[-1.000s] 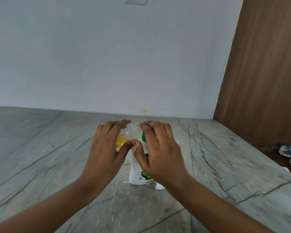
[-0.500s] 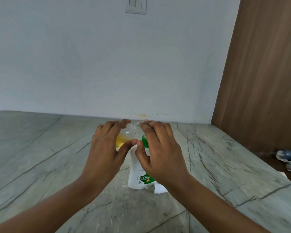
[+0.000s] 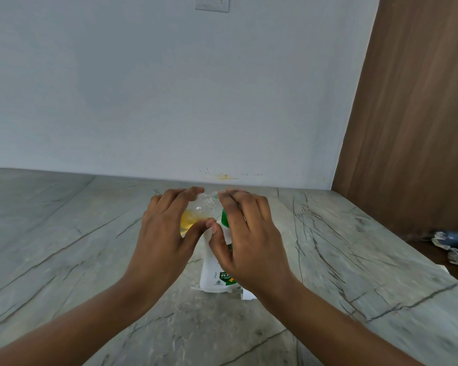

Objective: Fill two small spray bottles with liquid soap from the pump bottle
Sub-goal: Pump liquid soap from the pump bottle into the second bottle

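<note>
A small clear spray bottle (image 3: 196,215) with yellow liquid in its lower part is tilted toward the right, and my left hand (image 3: 167,233) grips it between thumb and fingers. A white pump bottle (image 3: 214,273) with a green top and a green label stands upright on the marble counter (image 3: 77,260). My right hand (image 3: 246,239) curls over its green pump head, thumb at the front. The small bottle's open neck sits right at the pump head. The pump spout is hidden behind my fingers. A second small bottle is not in view.
Bits of white paper (image 3: 245,293) lie at the pump bottle's base. A wooden panel (image 3: 413,114) stands at the right. Past the counter's right edge lies crumpled cloth (image 3: 452,244). A plain wall with a switch plate (image 3: 212,3) closes the back.
Both hands keep their hold on the two bottles. The view has tipped up slightly, so hands and bottles sit a little lower relative to the wall.
</note>
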Action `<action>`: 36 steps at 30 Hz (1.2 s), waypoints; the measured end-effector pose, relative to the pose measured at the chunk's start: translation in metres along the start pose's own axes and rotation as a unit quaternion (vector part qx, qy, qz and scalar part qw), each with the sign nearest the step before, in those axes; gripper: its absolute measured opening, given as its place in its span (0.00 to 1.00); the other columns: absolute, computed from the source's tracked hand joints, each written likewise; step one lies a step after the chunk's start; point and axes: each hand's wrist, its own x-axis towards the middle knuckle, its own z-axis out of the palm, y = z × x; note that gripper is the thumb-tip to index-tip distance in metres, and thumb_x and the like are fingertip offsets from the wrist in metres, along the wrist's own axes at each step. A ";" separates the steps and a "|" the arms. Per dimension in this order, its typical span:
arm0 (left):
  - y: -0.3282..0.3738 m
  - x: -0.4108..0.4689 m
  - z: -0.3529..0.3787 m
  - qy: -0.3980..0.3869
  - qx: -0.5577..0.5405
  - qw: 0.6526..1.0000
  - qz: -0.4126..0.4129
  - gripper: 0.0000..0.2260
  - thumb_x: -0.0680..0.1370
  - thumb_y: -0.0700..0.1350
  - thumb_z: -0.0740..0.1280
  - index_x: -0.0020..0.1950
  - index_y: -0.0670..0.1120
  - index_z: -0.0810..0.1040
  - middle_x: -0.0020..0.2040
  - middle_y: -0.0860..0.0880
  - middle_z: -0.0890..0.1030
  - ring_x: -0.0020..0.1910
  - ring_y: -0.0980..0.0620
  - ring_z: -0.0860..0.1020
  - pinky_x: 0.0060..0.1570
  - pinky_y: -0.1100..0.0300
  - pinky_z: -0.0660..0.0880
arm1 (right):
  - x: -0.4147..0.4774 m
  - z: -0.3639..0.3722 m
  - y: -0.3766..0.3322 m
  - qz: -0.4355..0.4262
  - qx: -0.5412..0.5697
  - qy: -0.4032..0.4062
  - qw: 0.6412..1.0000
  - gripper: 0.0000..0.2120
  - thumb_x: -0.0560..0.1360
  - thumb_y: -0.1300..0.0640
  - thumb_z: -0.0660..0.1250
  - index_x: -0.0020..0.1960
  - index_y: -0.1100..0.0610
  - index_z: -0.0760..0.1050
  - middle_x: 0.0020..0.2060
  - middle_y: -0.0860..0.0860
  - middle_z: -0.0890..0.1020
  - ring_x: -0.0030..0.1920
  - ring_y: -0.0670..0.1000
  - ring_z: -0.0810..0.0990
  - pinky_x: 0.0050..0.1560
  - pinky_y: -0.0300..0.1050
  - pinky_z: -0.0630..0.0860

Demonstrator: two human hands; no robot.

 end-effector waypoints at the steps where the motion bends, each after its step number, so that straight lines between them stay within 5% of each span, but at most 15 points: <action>1: -0.001 -0.001 0.001 -0.001 0.000 1.000 0.000 0.20 0.74 0.57 0.62 0.63 0.51 0.73 0.53 0.59 0.70 0.53 0.60 0.65 0.50 0.58 0.68 | -0.001 0.000 0.000 -0.001 0.000 -0.001 1.000 0.19 0.74 0.54 0.62 0.58 0.66 0.77 0.50 0.58 0.79 0.54 0.53 0.72 0.49 0.39 0.74; 14: 0.000 -0.001 0.002 -0.007 0.000 1.000 -0.007 0.22 0.72 0.59 0.59 0.62 0.51 0.73 0.53 0.59 0.71 0.53 0.62 0.65 0.48 0.65 0.65 | 0.002 -0.002 0.003 -0.025 -0.014 -0.007 1.000 0.19 0.74 0.54 0.61 0.57 0.66 0.77 0.49 0.57 0.80 0.53 0.52 0.73 0.49 0.38 0.72; 28: 0.003 0.006 -0.003 0.003 0.002 1.000 -0.004 0.23 0.71 0.59 0.60 0.62 0.50 0.73 0.53 0.59 0.71 0.53 0.58 0.68 0.50 0.55 0.69 | 0.011 -0.008 0.005 -0.043 -0.036 -0.004 0.998 0.17 0.75 0.53 0.62 0.56 0.64 0.78 0.49 0.56 0.80 0.52 0.51 0.72 0.48 0.39 0.71; 36: 0.001 0.006 -0.002 0.005 0.007 1.000 0.003 0.21 0.72 0.58 0.60 0.62 0.51 0.73 0.53 0.60 0.71 0.53 0.59 0.67 0.48 0.59 0.67 | 0.007 -0.002 0.003 -0.044 -0.032 0.001 0.999 0.19 0.75 0.55 0.62 0.59 0.67 0.75 0.50 0.60 0.79 0.54 0.55 0.72 0.55 0.43 0.73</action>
